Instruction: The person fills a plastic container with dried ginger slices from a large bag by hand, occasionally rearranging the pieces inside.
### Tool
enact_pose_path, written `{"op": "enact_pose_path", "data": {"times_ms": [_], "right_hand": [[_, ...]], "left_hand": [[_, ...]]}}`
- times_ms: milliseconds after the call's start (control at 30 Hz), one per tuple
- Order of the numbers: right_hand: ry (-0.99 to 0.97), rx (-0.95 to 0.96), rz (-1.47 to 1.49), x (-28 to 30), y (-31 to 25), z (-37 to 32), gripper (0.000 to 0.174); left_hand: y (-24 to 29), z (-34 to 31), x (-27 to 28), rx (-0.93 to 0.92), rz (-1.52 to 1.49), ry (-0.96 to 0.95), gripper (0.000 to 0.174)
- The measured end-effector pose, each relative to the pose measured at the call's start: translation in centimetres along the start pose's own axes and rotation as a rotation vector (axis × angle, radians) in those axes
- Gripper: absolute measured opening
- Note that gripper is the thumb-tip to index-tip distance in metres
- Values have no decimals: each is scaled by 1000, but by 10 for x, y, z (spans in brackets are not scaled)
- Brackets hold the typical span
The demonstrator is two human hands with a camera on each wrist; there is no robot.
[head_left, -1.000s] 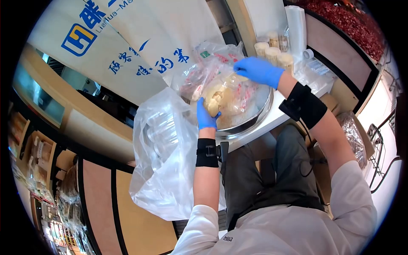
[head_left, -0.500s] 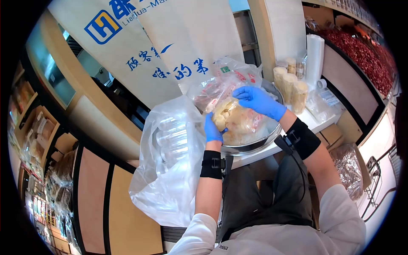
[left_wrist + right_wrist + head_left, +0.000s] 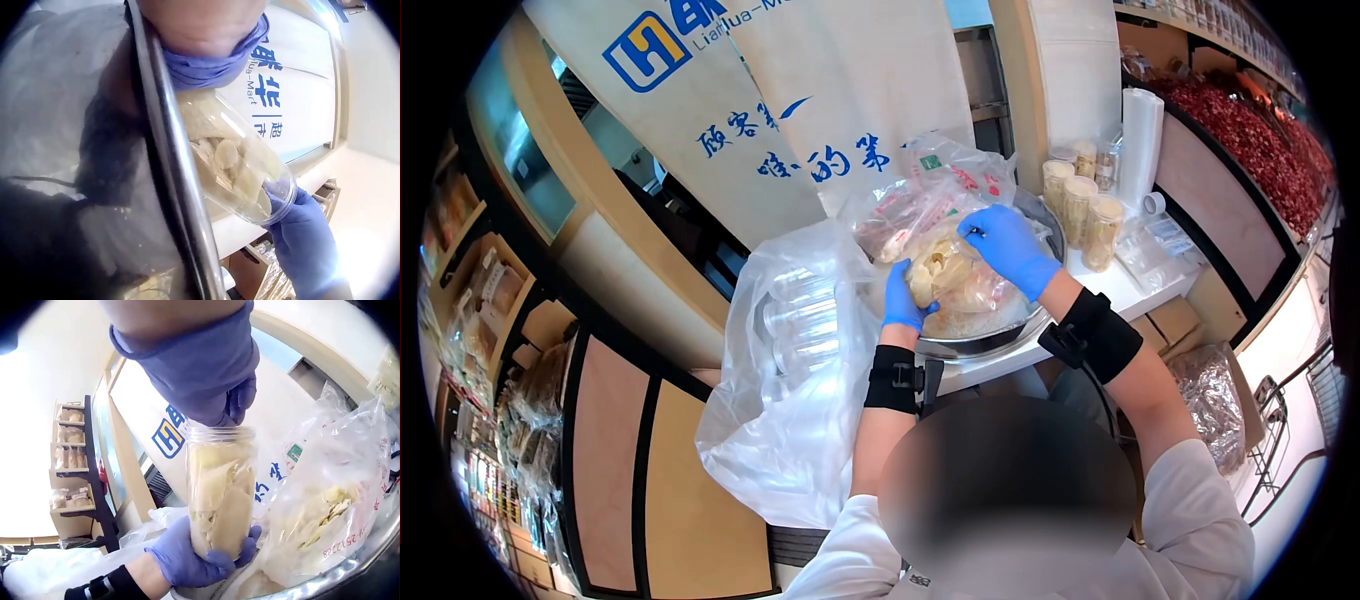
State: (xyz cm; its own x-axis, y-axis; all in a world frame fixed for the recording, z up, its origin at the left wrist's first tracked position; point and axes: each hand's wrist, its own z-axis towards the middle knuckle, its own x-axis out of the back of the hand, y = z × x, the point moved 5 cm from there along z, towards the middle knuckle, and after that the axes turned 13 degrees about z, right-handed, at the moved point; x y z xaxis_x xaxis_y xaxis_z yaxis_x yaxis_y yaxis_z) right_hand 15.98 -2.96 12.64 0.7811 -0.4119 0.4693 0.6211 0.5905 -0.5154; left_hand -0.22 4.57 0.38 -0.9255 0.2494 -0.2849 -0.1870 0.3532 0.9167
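Note:
A clear plastic jar (image 3: 222, 494) is packed with pale yellow, thin dried slices (image 3: 226, 153). My left hand (image 3: 903, 298), in a blue glove, grips it low down, thumb on one side and fingers on the other. My right hand (image 3: 1008, 250), gloved too, is at the open mouth of the jar with its fingers bunched and bent downward. In the left wrist view its fingertips overlap the rim, beside the slices; I cannot tell whether they pinch one. Behind the jar, a clear bag with red print (image 3: 331, 519) holds more slices, in a wide steel basin (image 3: 975, 348).
Left of the basin lies a large translucent bag (image 3: 775, 420) of clear jars. Several filled jars (image 3: 1103, 230), a white plastic roll (image 3: 1140, 150) and a tape roll (image 3: 1153, 203) stand on the white counter at right. A printed cloth banner (image 3: 800, 110) hangs behind.
My right hand has come down from above the bag to the jar mouth, its fingers more curled. My left hand keeps its hold on the jar. The head view has shifted.

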Motion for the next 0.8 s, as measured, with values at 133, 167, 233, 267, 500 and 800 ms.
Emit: {"op": "enact_pose_path", "data": {"times_ms": [133,167,233,267,500,800], "right_hand": [[21,-93,-98,0,4,4,11],[-14,-97,-81,-1,4,5,13],[-101,-73,31,0,9,4,16],[-190,-52,145,0,9,3,19],[-221,-346,502,11,27,-4,33],[-361,-162,218,-4,8,-14,47]], "left_hand": [[-2,6,0,-12,24,-46,44],[-2,7,0,-21,26,-65,44],[-3,9,2,-17,26,-45,43],[-4,8,3,-10,28,-23,43],[-4,10,2,-25,-46,-39,42],[0,1,0,-31,10,-13,42]]}}
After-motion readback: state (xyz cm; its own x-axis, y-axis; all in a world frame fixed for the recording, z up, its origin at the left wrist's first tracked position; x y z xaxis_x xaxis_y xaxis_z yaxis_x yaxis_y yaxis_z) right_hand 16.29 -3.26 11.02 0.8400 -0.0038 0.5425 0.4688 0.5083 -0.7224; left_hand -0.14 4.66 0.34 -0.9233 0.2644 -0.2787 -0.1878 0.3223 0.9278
